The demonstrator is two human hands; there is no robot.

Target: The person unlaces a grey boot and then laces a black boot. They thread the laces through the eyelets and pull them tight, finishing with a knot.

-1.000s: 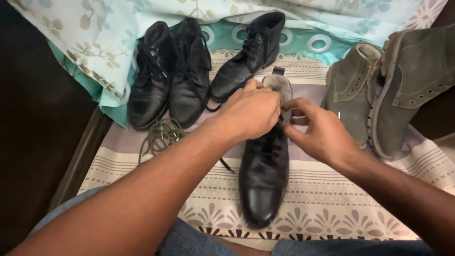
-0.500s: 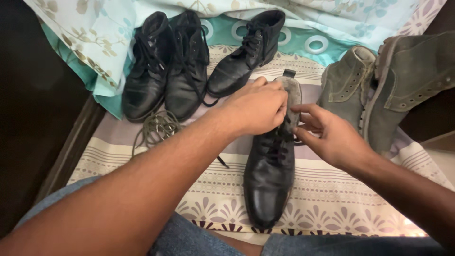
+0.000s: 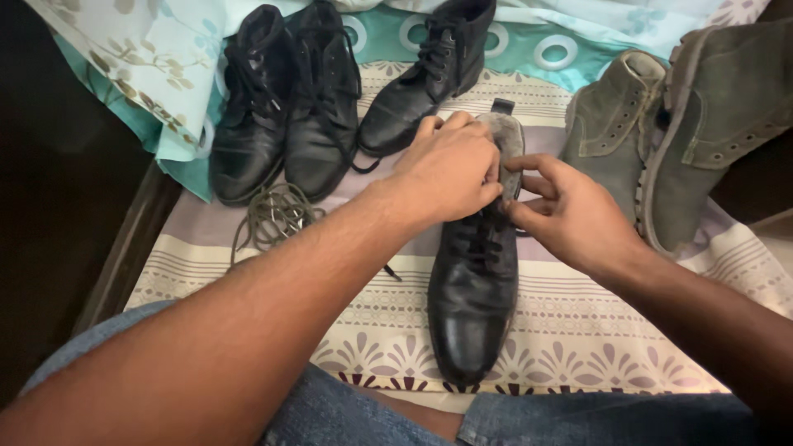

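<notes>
black leather boot (image 3: pixel 473 289) lying toe-toward-viewer on the patterned bedsheet (image 3: pixel 578 330), its stiff, smooth upper likely best gripped at the soft ankle collar, where left hand (image 3: pixel 446 169) clasps and right hand (image 3: pixel 570 216) pinches.

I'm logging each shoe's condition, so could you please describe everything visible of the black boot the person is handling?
The black boot is an ankle-high lace-up of scuffed, dull leather, as it looks, with black laces and a grey fuzzy lining at its open collar. It stands on its sole on the patterned sheet, toe toward the person. The left hand covers its collar; the right hand pinches the collar's right side.
</notes>
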